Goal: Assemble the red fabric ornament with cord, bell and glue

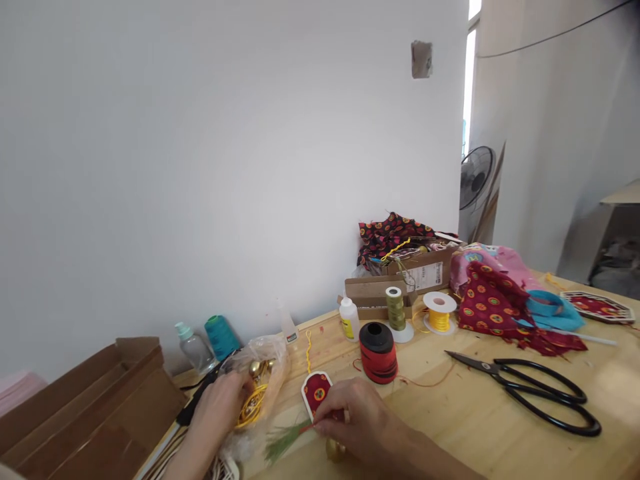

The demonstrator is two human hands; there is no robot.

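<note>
**As one hand delves in a bag, the other pinches a tassel**

While I follow the head camera feed from afar, I count two hands at the near edge of the wooden surface (480, 427). The left hand (220, 407) reaches into a crumpled plastic bag (267, 357), fingers curled beside a coil of yellow cord (251, 407) and a few gold beads (256, 367). I cannot tell whether its grip closes on anything. The right hand (350, 417) has its grip pressed together, pinching the bound end of one green tassel (283, 440), which lies flat on the surface between the two hands. Just above the fingertips lies one red padded piece (316, 392) with a white border, and one gold bell (335, 452) peeks from under the palm.

Farther back I count four spools: a red spool (379, 353) nearest the right hand, an olive spool (396, 309), a yellow spool (440, 313) and a teal spool (221, 335) by the wall. Two bottles stand there: a white bottle (349, 319) and a clear bottle (193, 347). One pair of black scissors (530, 390) lies open to the right, well apart from the hands. I see three cardboard boxes: a flattened box (90, 407) at the left and two small boxes (425, 270) at the back, with a heap of red patterned cloth (493, 307) beside them.
</note>
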